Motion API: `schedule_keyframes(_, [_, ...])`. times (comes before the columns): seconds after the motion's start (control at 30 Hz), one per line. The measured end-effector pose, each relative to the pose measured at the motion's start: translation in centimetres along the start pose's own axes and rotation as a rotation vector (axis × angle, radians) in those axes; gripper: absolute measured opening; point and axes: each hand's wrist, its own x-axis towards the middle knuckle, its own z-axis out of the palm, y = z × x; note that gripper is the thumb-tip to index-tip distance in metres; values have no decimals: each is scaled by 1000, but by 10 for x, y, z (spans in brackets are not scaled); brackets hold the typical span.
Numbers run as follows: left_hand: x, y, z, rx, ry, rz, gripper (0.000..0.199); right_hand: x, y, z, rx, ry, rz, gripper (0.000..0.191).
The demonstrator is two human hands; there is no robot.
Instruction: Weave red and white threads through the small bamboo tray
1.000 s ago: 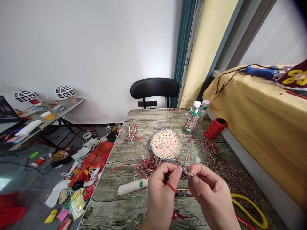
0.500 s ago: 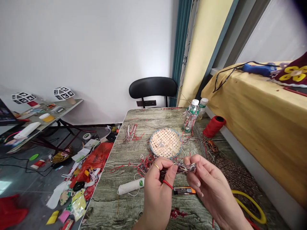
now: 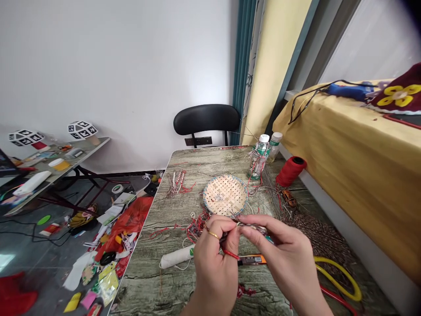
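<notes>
Above the table, my left hand (image 3: 215, 256) pinches a braided cord (image 3: 255, 228) of dark and pale strands between thumb and forefinger. My right hand (image 3: 281, 250) grips the same cord from the other side, the fingertips of both hands almost meeting. Part of the cord is hidden behind the fingers. Just beyond my hands lies a round woven basket (image 3: 225, 195) with a blue-laced rim. A tangle of red and grey thread (image 3: 196, 227) is beside my left hand. An orange and black packet (image 3: 252, 259) shows between my wrists.
A white thread spool (image 3: 176, 256) lies left of my hands. Bottles (image 3: 258, 158) and a red thread cone (image 3: 291, 171) stand at the back right. Short braided pieces (image 3: 179, 181) lie back left. A yellow loop (image 3: 351, 283) is at right; a black chair (image 3: 206, 119) stands behind the table.
My right hand has moved left along the cord, its thumb and fingers now close to the left hand's fingertips. The left hand keeps its pinch. The view has shifted slightly.
</notes>
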Motion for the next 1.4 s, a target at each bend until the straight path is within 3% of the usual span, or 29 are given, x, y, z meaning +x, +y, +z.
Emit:
schedule_keyframes(0.07, [1,0,0,-26,-9,-49,10,2,1,4,96,102,56,6])
schedule_keyframes(0.2, [2,-2,-4,-32,47,-81,12,12,15,-3,519,344,220,12])
schedule_keyframes(0.27, [3,-4,-7,-7,74,-55,12,16,19,-9,566,423,195,20])
schedule_keyframes(0.33, [3,-4,-9,24,74,-19,12,17,15,-13,461,376,90,34])
schedule_keyframes(0.43, [4,-4,-9,65,54,51,11,13,1,-11,207,90,-33,50])
schedule_keyframes(0.5, [5,-3,-8,80,47,82,10,10,-6,-5,27,-83,-50,34])
schedule_keyframes(0.57, [5,-2,-6,80,46,71,10,8,-7,0,-112,-90,-89,10])
schedule_keyframes(0.63, [5,-2,-5,66,53,35,11,9,-1,0,-153,84,-102,6])
schedule_keyframes(0.8, [5,-2,-9,61,76,17,11,24,27,-20,-25,582,76,17])
schedule_keyframes(0.87, [5,-2,-11,74,97,22,11,25,26,-26,-59,705,38,24])
schedule_keyframes(0.9, [5,-2,-12,78,92,23,11,23,21,-26,-89,704,-9,26])
schedule_keyframes(0.97, [6,-1,-12,79,55,25,12,17,7,-22,-153,493,-126,30])
schedule_keyframes(1.07, [5,0,-13,54,29,45,11,10,-11,-12,-302,-147,-311,29])
schedule_keyframes(1.13, [5,0,-14,48,42,54,11,13,-13,-12,-434,-436,-380,20])
schedule_keyframes(1.2, [6,0,-16,53,57,46,10,20,-6,-22,-577,-500,-414,20])
schedule_keyframes(1.27, [7,0,-18,55,53,21,10,27,4,-41,-760,-452,-425,23])
schedule_keyframes(1.4, [9,1,-21,52,55,-30,10,32,17,-78,-1159,-195,-354,21])
